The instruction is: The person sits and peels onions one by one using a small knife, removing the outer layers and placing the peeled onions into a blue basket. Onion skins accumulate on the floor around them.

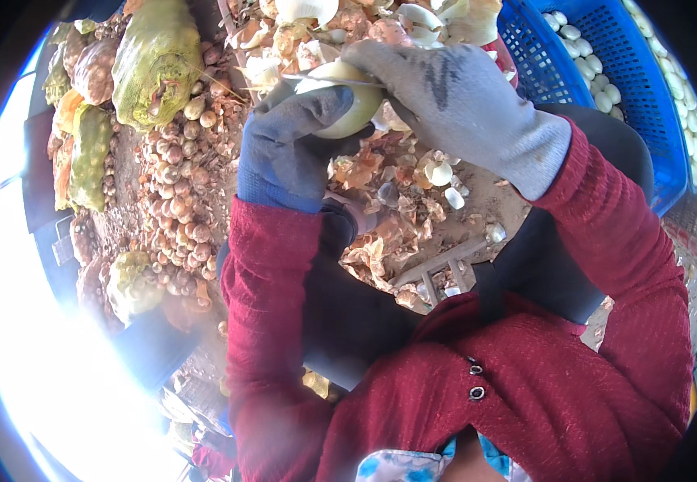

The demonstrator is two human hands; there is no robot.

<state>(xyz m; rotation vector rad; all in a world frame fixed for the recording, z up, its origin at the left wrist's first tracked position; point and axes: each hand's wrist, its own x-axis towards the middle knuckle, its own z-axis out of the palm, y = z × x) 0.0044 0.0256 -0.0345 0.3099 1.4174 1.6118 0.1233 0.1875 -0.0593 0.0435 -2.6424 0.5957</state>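
My left hand (291,135), in a grey and blue work glove, is wrapped around a large pale yellow-green onion (357,111). Across the top of the onion lies a thin, light-coloured edge that looks like a knife blade (333,79). It runs into the curled fingers of my right hand (463,99), gloved in grey with dark stains; the handle is hidden there. My right thumb reaches over the onion's upper side. Beyond and below both hands is a heap of onion skins and peelings (378,253).
Blue plastic crates (637,114) with peeled white onions (583,57) stand at the right. Many unpeeled onions (173,205) cover the ground to the left, beside filled yellow-green mesh sacks (155,66). A wooden frame (445,262) lies on the ground between my legs.
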